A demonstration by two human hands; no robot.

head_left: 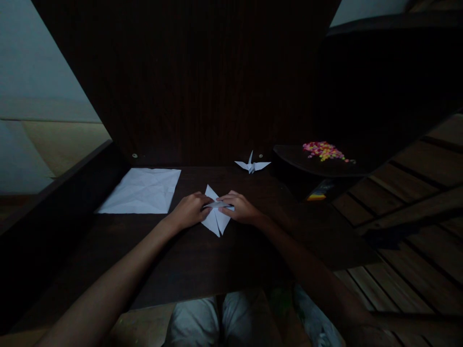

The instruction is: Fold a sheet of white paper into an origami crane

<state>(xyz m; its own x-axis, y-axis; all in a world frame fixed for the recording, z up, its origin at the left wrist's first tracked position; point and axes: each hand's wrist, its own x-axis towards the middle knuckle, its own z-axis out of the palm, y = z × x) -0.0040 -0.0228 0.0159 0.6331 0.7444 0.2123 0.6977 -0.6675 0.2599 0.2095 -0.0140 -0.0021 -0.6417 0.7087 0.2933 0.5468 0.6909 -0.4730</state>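
A partly folded piece of white origami paper [217, 224] lies on the dark desk in front of me, diamond-shaped, with a slit down its near half and a raised flap across its middle. My left hand [192, 208] grips the flap's left end between thumb and fingers. At the flap's right end, my right hand [239, 206] pinches the paper, thumb nearer me and fingers curled over the far side. Both hands partly cover the sheet. Beyond them stands a finished white paper crane [252, 166], wings spread, touched by neither hand.
Creased white paper sheets [144, 190] lie at the left, beside the low side wall [58, 193]. On the right, a raised dark shelf [289, 161] holds a pile of small colourful pieces [323, 151]. A tall dark panel [202, 86] closes off the back of the desk.
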